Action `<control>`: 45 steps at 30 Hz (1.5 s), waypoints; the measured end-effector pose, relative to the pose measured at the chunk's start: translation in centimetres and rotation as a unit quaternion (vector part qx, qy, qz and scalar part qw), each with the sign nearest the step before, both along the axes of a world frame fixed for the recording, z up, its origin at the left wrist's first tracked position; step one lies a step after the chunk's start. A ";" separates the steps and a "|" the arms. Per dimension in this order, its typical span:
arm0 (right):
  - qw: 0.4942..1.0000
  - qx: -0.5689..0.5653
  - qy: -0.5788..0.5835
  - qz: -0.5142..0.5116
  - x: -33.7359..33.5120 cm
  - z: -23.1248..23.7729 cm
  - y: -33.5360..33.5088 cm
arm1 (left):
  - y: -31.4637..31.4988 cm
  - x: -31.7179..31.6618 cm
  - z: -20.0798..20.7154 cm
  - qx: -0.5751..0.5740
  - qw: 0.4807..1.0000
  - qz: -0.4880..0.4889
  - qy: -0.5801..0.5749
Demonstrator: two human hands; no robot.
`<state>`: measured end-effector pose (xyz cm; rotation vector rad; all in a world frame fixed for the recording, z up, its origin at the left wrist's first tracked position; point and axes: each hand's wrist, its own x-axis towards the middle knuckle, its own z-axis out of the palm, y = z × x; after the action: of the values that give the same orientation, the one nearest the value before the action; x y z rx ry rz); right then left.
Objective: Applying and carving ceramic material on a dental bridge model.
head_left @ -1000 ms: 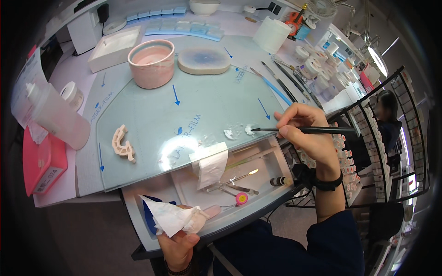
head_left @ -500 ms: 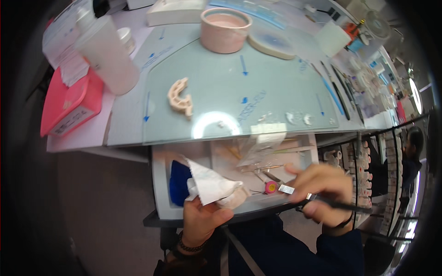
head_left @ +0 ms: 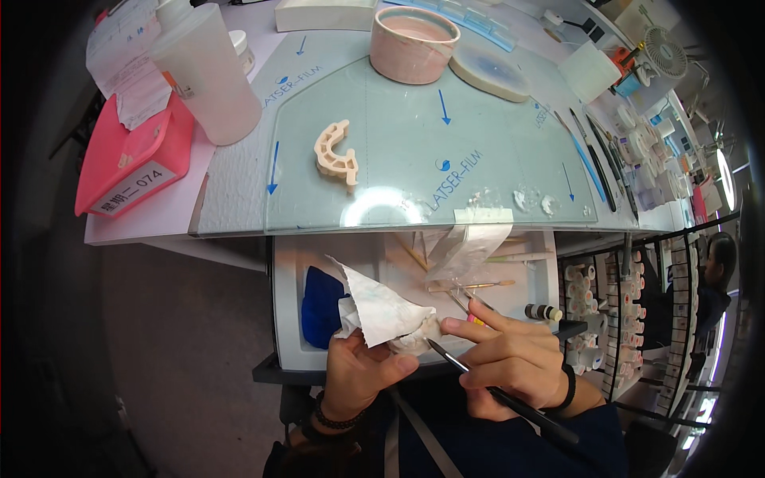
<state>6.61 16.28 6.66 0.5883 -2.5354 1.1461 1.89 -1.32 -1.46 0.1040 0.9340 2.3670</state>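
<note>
My left hand is closed around a crumpled white tissue and a small off-white piece that looks like a dental model. The tissue covers much of that piece. In my right hand is a slim brush with a black handle, gripped like a pen. Its dark tip points at the off-white piece and appears to touch it. My right index finger stretches out beside the piece. On the glass mat beyond lies a beige dental arch model.
Below the glass mat an open drawer holds a blue item, several brushes and a dark vial. A pink pot, pink tray and translucent bottle stand on the desk. Tools lie at right.
My right hand has moved left with the brush, bringing its tip to the off-white piece. The dark vial in the drawer now shows. My left hand keeps its grip; the whole view has shifted slightly.
</note>
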 end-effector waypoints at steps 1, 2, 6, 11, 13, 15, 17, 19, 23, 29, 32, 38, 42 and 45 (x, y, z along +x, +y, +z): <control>1.000 0.000 0.000 0.000 0.0 -0.1 0.0 | 0.0 0.0 0.0 -0.002 1.000 -0.001 -0.002; 1.000 0.008 0.003 0.003 0.0 -0.1 0.0 | 0.0 0.0 0.0 -0.002 1.000 -0.001 -0.002; 1.000 0.023 0.007 0.005 0.0 -0.1 0.0 | -0.1 0.1 0.0 -0.007 1.000 0.004 -0.011; 0.999 0.030 0.011 0.004 -0.1 -0.2 -0.1 | -0.2 0.0 -0.1 -0.016 1.000 0.000 -0.016; 0.999 0.033 0.013 0.003 -0.1 -0.1 -0.1 | -0.2 0.0 -0.2 -0.019 1.000 -0.001 -0.015; 0.999 0.035 0.008 0.007 -0.1 -0.1 -0.1 | -0.2 0.0 -0.2 -0.020 1.000 -0.003 -0.016; 0.999 0.039 0.011 0.007 -0.1 -0.2 -0.1 | -0.2 0.0 -0.2 -0.019 1.000 -0.006 -0.017; 0.999 0.043 0.014 0.007 -0.1 -0.2 -0.1 | -0.2 0.1 -0.3 -0.018 1.000 -0.002 -0.011; 1.000 0.020 0.009 0.007 -0.1 -0.3 0.0 | -0.2 -0.1 -0.4 -0.014 1.000 -0.006 -0.004; 0.998 0.048 0.028 0.013 -0.1 -0.4 -0.1 | -0.3 -0.1 -0.2 -0.030 0.999 -0.015 -0.007; 0.998 0.046 0.028 0.016 -0.2 -0.4 0.0 | -0.2 -0.1 -0.1 -0.021 1.000 -0.008 -0.006; 0.999 0.046 0.021 0.017 -0.1 -0.3 0.1 | -0.3 0.0 -0.3 -0.027 0.999 -0.008 -0.016; 0.998 0.056 0.025 0.014 -0.1 -0.3 0.0 | -0.3 -0.1 -0.3 -0.029 0.999 -0.009 -0.011; 0.998 0.055 0.028 0.016 -0.1 -0.3 0.0 | -0.4 -0.1 -0.4 -0.029 0.999 -0.015 -0.006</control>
<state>6.54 16.24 6.36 0.6800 -2.5623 0.9903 1.82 -1.73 -1.90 0.0802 0.9871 2.3095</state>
